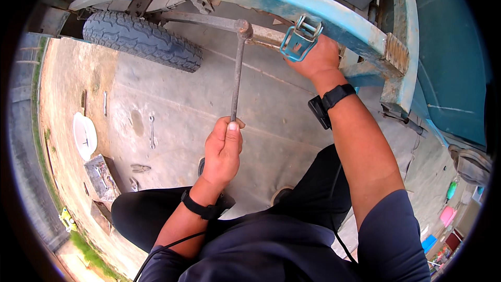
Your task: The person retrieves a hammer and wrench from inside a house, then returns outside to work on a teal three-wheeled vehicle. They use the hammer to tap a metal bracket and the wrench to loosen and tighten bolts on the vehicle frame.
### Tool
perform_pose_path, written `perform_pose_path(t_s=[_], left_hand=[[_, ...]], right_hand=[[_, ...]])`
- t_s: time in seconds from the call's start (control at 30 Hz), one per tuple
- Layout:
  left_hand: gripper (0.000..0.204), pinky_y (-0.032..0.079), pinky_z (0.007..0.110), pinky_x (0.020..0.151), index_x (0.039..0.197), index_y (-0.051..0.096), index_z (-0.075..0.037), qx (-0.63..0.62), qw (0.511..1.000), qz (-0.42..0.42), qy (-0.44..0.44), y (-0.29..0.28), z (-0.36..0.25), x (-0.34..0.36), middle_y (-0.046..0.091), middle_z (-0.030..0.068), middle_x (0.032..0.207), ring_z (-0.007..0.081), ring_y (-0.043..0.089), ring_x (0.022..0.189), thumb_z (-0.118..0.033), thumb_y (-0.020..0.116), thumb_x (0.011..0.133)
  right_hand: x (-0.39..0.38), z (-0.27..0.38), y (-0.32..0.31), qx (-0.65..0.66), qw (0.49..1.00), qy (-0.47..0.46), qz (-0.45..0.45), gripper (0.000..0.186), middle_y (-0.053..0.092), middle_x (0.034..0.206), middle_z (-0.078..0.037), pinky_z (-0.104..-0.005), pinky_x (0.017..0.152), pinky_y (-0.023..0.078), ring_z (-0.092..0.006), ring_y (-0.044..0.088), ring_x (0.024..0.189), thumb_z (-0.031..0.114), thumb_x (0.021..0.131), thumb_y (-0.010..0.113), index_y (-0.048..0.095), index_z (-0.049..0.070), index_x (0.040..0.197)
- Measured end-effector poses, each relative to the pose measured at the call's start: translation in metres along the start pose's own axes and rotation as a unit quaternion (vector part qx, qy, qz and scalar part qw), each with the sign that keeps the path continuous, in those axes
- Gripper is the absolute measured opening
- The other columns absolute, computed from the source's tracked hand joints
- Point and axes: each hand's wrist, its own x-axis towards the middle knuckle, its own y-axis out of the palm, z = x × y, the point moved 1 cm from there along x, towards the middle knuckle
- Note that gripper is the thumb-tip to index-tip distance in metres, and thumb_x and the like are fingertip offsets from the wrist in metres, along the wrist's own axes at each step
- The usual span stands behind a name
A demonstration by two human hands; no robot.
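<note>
In my left hand (pixel 223 149), closed round its lower end, is a rusty steel lug wrench (pixel 238 73). Its shaft runs away from me to a thick, rounded head (pixel 243 27), which overlaps a long rusty bar (pixel 209 20) under the vehicle frame. My right hand (pixel 322 60) reaches up to the blue frame beam (pixel 323 8), behind a blue metal bracket (pixel 301 39). The bracket and beam hide most of its fingers, so what they grip does not show.
A black treaded tyre (pixel 141 39) lies at the far left. Wrenches (pixel 152 131), pliers (pixel 140 168), a brush (pixel 83 102), a white basin (pixel 84 136) and a tool tray (pixel 103 177) are on the left ground. Blue frame posts (pixel 402 73) and a blue panel (pixel 449 47) stand at right.
</note>
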Motion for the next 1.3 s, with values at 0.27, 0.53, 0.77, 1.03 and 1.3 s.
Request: perform_pose_path(t_s=[0.27, 0.53, 0.77, 1.03, 1.3], left_hand=[[0.027, 0.03, 0.022, 0.051, 0.096, 0.049, -0.004, 0.016, 0.995, -0.031, 0.096, 0.001, -0.007, -0.008, 0.04, -0.0056, 0.064, 0.0031, 0.034, 0.056, -0.026, 0.042, 0.11], [0.029, 0.029, 0.023, 0.048, 0.094, 0.048, -0.005, -0.005, 0.99, -0.043, 0.134, -0.001, -0.023, -0.018, 0.04, -0.0048, 0.063, 0.004, 0.034, 0.054, -0.028, 0.042, 0.11], [0.032, 0.03, 0.023, 0.05, 0.091, 0.047, -0.006, -0.049, 0.998, -0.023, -0.046, 0.001, -0.014, 0.004, 0.041, -0.0039, 0.064, 0.004, 0.034, 0.055, -0.031, 0.042, 0.11], [0.03, 0.03, 0.023, 0.049, 0.09, 0.047, -0.007, -0.038, 0.996, -0.002, -0.076, 0.006, 0.003, 0.012, 0.04, -0.0054, 0.065, 0.0037, 0.034, 0.054, -0.03, 0.043, 0.11], [0.031, 0.031, 0.024, 0.048, 0.09, 0.048, -0.007, -0.044, 0.998, -0.008, -0.044, 0.005, -0.006, 0.007, 0.039, -0.0049, 0.062, 0.0048, 0.035, 0.053, -0.029, 0.043, 0.11]], right_hand=[[0.004, 0.009, -0.014, -0.012, 0.995, 0.047, 0.088, 0.043, 0.074, 0.097, -0.01, -0.0422, 0.081, 0.057, -0.0345, 0.07, 0.092, 0.046, 0.072, 0.076, 0.072, 0.017, 0.103], [0.002, 0.005, -0.013, -0.058, 0.996, -0.02, 0.06, 0.046, 0.072, 0.104, -0.012, -0.0443, 0.086, 0.055, -0.0342, 0.068, 0.098, 0.047, 0.074, 0.074, 0.072, 0.02, 0.111], [0.001, 0.003, -0.011, -0.032, 0.999, -0.009, 0.043, 0.045, 0.072, 0.105, -0.011, -0.046, 0.084, 0.055, -0.0354, 0.068, 0.096, 0.046, 0.073, 0.077, 0.072, 0.019, 0.109], [0.004, 0.005, -0.006, -0.011, 0.999, 0.017, 0.047, 0.049, 0.074, 0.103, -0.01, -0.044, 0.082, 0.057, -0.0336, 0.07, 0.096, 0.051, 0.071, 0.08, 0.072, 0.018, 0.107], [0.002, 0.007, -0.006, -0.044, 0.998, 0.001, 0.037, 0.054, 0.075, 0.099, -0.008, -0.0425, 0.083, 0.057, -0.032, 0.071, 0.093, 0.057, 0.073, 0.08, 0.072, 0.016, 0.106]])
